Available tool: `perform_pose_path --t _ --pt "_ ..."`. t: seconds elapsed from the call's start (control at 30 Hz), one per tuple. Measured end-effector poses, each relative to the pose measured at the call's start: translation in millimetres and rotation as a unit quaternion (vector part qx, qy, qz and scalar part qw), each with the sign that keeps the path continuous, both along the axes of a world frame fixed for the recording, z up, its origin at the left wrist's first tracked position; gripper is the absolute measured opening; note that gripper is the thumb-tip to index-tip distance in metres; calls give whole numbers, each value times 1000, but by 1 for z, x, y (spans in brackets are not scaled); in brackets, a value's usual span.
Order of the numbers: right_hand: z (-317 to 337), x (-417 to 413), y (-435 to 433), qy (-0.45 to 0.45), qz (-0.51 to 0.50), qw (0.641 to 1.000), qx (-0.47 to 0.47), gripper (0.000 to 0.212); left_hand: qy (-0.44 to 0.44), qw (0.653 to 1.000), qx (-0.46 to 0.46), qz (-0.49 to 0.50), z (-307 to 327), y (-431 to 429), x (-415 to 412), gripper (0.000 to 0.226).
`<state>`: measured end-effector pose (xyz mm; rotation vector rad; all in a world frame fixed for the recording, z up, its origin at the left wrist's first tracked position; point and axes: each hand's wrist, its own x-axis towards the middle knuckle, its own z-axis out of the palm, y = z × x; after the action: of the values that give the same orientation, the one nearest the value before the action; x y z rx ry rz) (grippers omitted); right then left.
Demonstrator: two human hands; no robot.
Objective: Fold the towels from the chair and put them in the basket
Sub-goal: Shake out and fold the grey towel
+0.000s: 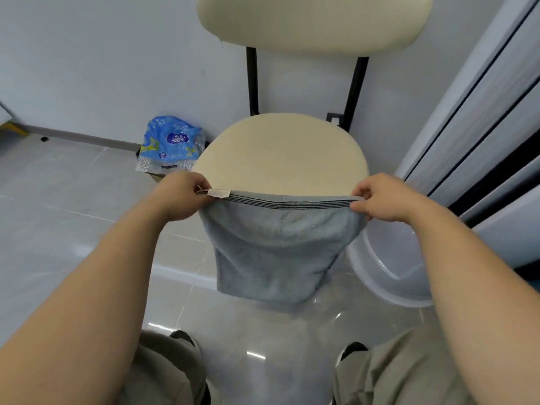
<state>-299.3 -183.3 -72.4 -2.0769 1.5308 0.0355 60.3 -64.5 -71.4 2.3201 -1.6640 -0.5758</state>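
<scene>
A grey-blue towel (277, 249) with dark stripes along its top hem and a small white label hangs doubled in front of the cream round chair seat (280, 153). My left hand (182, 195) pinches its top left corner by the label. My right hand (382, 198) pinches the top right corner. The hem is stretched level between both hands at the seat's front edge, and the towel's lower edge hangs free above the floor. A pale grey plastic basket (388, 276) stands on the floor to the right of the chair, partly hidden behind the towel and my right arm.
The chair's cream backrest (312, 19) on black posts stands against the wall. A blue plastic package (169, 144) lies on the floor left of the chair. White sliding door panels (485, 118) run along the right. My knees and shoes show at the bottom.
</scene>
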Motion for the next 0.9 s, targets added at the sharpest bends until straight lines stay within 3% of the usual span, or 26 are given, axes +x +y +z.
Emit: perform_pose_path --t 0.13,0.27,0.43,0.53,0.6,0.67,0.73,0.83,0.9 --pt "9 6 -8 -34 -9 998 60 4 73 995 65 14 5 -15 7 4" --pt "14 15 -8 -117 -84 985 98 13 138 987 79 36 12 -17 10 5" --pt "32 13 3 -205 -126 949 206 9 328 929 168 40 31 -4 10 7" --pt "45 6 10 -199 -91 936 276 11 308 922 233 25 40 6 14 9" --pt "54 7 13 -206 -103 937 261 6 283 931 227 47 47 7 12 5" --pt "67 11 15 -234 -140 944 188 7 245 954 144 89 59 5 6 15" --pt "83 19 17 -286 -165 941 81 9 238 963 -30 125 75 -1 -2 13" --pt "107 30 17 -476 -159 861 -85 9 216 900 -365 98 110 -7 -17 10" --pt "118 32 18 -495 -126 819 -264 6 158 850 -501 42 129 -7 -28 15"
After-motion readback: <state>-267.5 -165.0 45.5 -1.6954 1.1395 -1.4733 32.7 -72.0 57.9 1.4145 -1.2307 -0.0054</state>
